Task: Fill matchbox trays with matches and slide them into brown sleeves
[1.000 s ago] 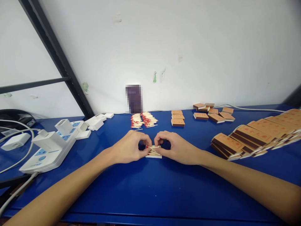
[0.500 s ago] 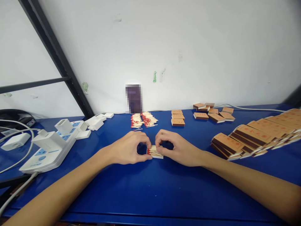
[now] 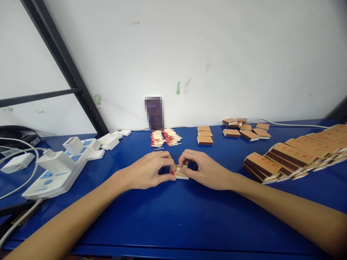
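A small white matchbox tray (image 3: 182,177) lies on the blue table, with red-headed matches (image 3: 179,169) inside it. My left hand (image 3: 153,169) is closed about the tray's left end, thumb at the near corner and index finger by the match heads. My right hand (image 3: 204,169) is curled over the right part of the tray, its thumb and index finger together on the matches. The fingers hide parts of the tray. Behind the hands lie two piles of loose matches (image 3: 171,137), with one stray match in front.
Three matchboxes (image 3: 205,140) stand in a row at the back. Several more boxes (image 3: 249,135) are scattered to their right. Overlapping rows of matchboxes (image 3: 294,155) fill the right side. On the left are a power strip (image 3: 63,180), white adapters and cables. A pixelated dark object (image 3: 155,113) leans on the wall.
The right thumb and index finger have shifted slightly left and up over the matches. My left fingers have dipped a little further onto the match heads. The tray stays in place.
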A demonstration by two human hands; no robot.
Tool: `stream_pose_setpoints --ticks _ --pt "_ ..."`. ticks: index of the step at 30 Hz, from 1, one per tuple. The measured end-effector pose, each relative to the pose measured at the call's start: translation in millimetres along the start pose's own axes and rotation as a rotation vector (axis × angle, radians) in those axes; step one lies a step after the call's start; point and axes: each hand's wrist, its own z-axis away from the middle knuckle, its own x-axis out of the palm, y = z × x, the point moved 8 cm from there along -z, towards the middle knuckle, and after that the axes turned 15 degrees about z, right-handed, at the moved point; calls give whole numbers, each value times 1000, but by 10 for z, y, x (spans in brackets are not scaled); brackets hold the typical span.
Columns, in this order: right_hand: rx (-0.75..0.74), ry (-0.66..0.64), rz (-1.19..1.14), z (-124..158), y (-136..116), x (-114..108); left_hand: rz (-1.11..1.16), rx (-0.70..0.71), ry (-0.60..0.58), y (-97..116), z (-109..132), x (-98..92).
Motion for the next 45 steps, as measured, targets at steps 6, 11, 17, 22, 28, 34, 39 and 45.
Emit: stream_pose_setpoints --ticks 6,11,17,22,28,34,39,45 --pt "9 -1 -56 -13 28 -3 -49 -2 13 3 -1 -7" --pt "17 -25 -76 -15 25 19 -64 1 52 1 -11 -4" --pt "37 -20 -66 -17 22 14 -68 -21 111 -36 -27 -14" --pt "30 -8 -40 -17 6 -8 -70 -7 116 -27 -31 -12" --pt "18 -16 -21 4 -14 -15 -108 20 96 -12 -28 10" --pt "7 -35 -19 3 -34 -19 -114 26 87 -12 -32 19" --pt "3 -35 4 -4 -28 -15 -99 26 97 -4 -28 9" --pt "-63 -24 46 14 -78 -6 -23 56 69 -2 -28 19"
